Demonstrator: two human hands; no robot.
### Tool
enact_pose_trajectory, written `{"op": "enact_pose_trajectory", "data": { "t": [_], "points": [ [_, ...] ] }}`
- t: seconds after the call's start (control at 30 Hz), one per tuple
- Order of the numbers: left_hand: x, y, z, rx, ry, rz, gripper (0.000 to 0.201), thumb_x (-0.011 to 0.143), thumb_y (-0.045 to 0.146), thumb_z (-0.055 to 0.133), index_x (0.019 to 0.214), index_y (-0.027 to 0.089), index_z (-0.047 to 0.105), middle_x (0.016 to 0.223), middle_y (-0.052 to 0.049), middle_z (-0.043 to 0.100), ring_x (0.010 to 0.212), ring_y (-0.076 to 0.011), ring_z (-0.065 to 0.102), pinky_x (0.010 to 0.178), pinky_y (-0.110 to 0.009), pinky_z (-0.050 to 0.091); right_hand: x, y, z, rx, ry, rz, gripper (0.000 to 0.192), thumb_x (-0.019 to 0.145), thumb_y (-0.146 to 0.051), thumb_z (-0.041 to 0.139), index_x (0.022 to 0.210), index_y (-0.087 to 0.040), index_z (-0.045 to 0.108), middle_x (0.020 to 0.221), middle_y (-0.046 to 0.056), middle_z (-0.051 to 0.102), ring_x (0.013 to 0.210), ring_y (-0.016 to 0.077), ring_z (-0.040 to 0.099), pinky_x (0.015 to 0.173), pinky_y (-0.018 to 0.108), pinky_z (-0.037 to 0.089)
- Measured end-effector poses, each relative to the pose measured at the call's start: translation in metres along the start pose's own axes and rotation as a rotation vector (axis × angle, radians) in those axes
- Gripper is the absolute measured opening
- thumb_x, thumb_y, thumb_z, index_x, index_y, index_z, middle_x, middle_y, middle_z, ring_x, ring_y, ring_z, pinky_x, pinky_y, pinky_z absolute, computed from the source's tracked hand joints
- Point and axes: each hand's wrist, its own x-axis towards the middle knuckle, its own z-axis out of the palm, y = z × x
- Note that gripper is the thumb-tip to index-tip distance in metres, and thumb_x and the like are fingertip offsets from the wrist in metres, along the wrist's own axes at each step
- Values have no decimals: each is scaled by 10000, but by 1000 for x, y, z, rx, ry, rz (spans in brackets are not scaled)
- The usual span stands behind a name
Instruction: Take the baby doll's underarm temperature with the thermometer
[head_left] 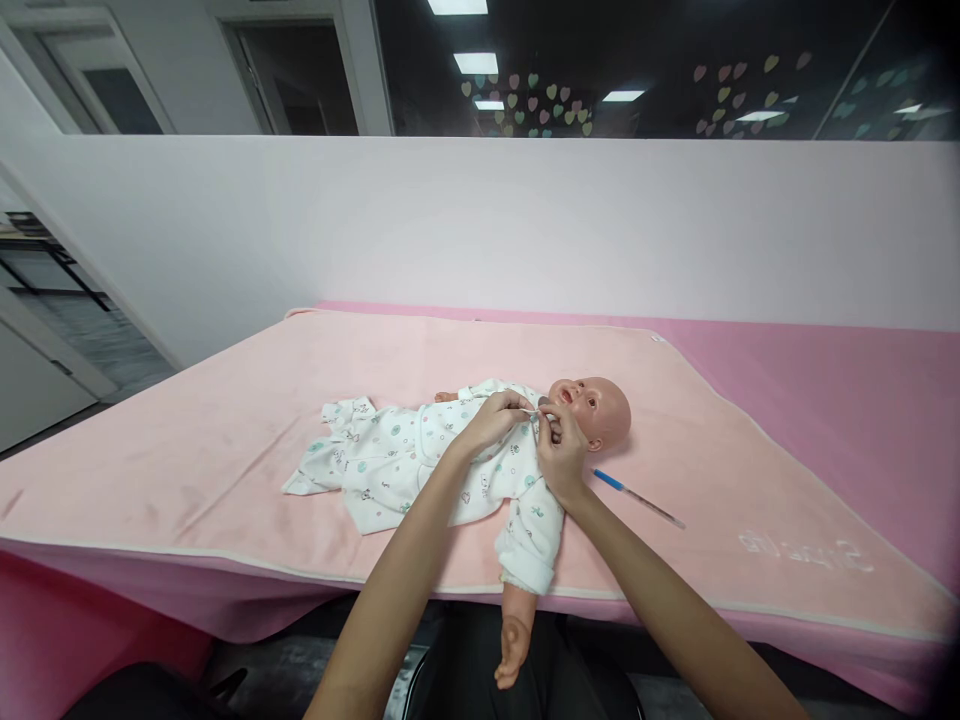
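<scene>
A baby doll [602, 410] lies on its back, head to the right. It wears a white printed top [480, 455] and trousers [375, 445]. At the neckline, my left hand [499, 418] is closed in a pinch on a thin white tie [531, 412] of the top. My right hand [562, 447] pinches at the same spot, just below the doll's chin, its fingers curled. The fingertips nearly meet, so the tie's ends are mostly hidden. The doll's near arm [516, 620] sticks out of its sleeve over the table's front edge.
A pen-like stick with a blue end [636, 495] lies right of the doll. Under everything is a peach blanket [225, 440] over a pink cover [862, 400]. A white wall [600, 230] rises behind the table. Below the front edge are my dark-clothed legs [487, 670].
</scene>
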Motion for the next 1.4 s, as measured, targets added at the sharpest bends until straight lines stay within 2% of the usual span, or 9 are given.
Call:
{"op": "enact_pose_trajectory", "data": {
  "t": [0.13,0.27,0.5,0.77,0.9,1.07,1.3,1.4],
  "points": [
    [-1,2,0,7,1,23,114,683,208,504,707,145,596,693,2,567,709,-135,511,676,-245,372,1,-2,-1,-1,13,-3,146,857,-209,441,876,-176,582,784,41,624,668,133,579,605,258,476],
    [-2,3,1,29,11,61,161,720,266,505,746,142,605,729,-10,582,745,-147,531,707,-253,390,3,-8,-4,5,-27,-36,180,851,-170,418,879,-181,596,820,39,626,696,133,568,633,261,471],
    [1,-1,0,-55,38,49,166,719,267,535,783,133,609,784,-26,597,790,-152,545,741,-259,404,3,-11,-5,-34,-95,-56,211,809,-161,463,964,-188,603,937,53,618,544,97,485,598,266,465],
    [0,3,0,-43,8,49,161,713,278,531,732,138,609,717,-10,567,739,-139,522,701,-247,389,3,-8,-2,-30,-57,-36,155,829,-197,459,905,-185,594,795,20,600,464,80,404,576,262,468],
    [-3,7,-2,-53,-19,49,157,710,279,553,748,137,608,723,-5,557,729,-130,512,689,-242,382,3,-6,-1,-36,-34,-37,155,827,-206,473,931,-185,586,825,32,614,507,97,457,630,288,488],
    [-11,15,-9,-44,-140,46,170,689,313,622,709,147,589,689,15,513,673,-109,477,653,-237,372,5,-8,-4,-30,-42,-68,194,840,-196,465,968,-190,610,925,58,622,678,130,559,710,297,489],
    [-16,13,-32,91,-147,37,304,665,347,662,513,127,517,912,-44,530,718,-108,481,657,-243,369,4,-8,-4,-22,-14,-3,197,856,-223,455,968,-172,610,931,71,619,625,117,543,641,280,484],
    [-22,10,-36,107,-163,29,321,652,361,671,507,129,503,876,-45,532,712,-110,487,649,-242,370,4,-7,-4,-19,-11,-5,196,856,-214,453,966,-166,609,936,75,615,677,128,561,656,281,484]
  ]
}}
